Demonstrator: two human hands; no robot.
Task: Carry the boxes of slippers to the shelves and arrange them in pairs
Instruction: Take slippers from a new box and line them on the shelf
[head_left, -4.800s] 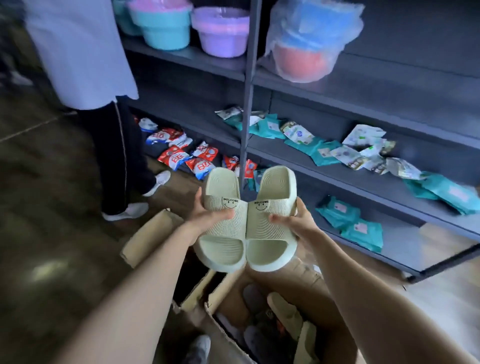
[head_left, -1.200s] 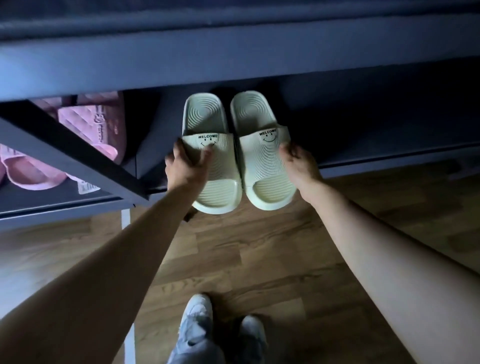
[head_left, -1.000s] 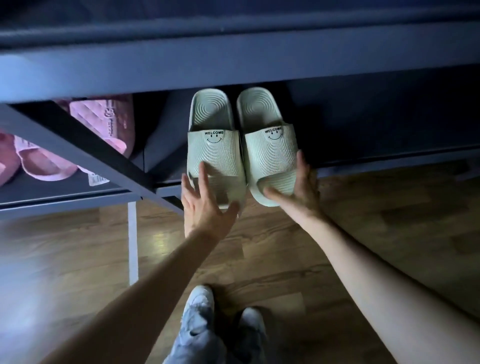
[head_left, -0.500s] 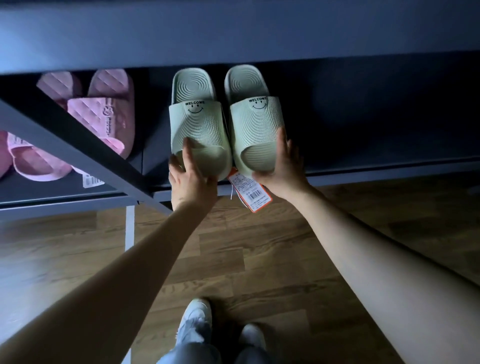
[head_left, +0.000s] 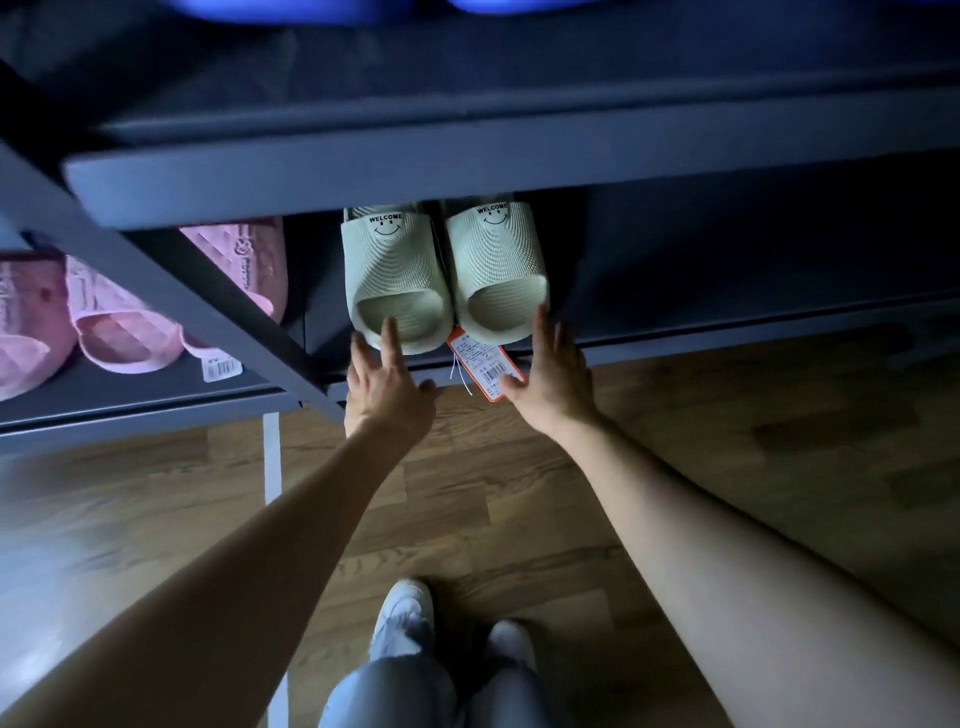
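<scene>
Slippers (head_left: 400, 270) lie paired on the shelf (head_left: 727, 319) just beyond both hands, long axes pointing away, left hand (head_left: 387, 387) and right hand (head_left: 553, 382) spread, fingertips touching the toe ends, equally near.

Ahead of the left grip (head_left: 387, 384) and right grip (head_left: 553, 379), the green slippers (head_left: 395, 275) fill the bottom shelf (head_left: 727, 322). The upper shelf board (head_left: 467, 171) overhangs their heels, leaving a low slot. Just left of the left grip a slanted frame bar (head_left: 208, 306) blocks passage, with pink slippers (head_left: 124, 332) beyond it. Right of the right grip the shelf is bare. An orange tag (head_left: 485, 366) hangs between the grips. Behind them lies open wooden floor (head_left: 519, 493).
</scene>
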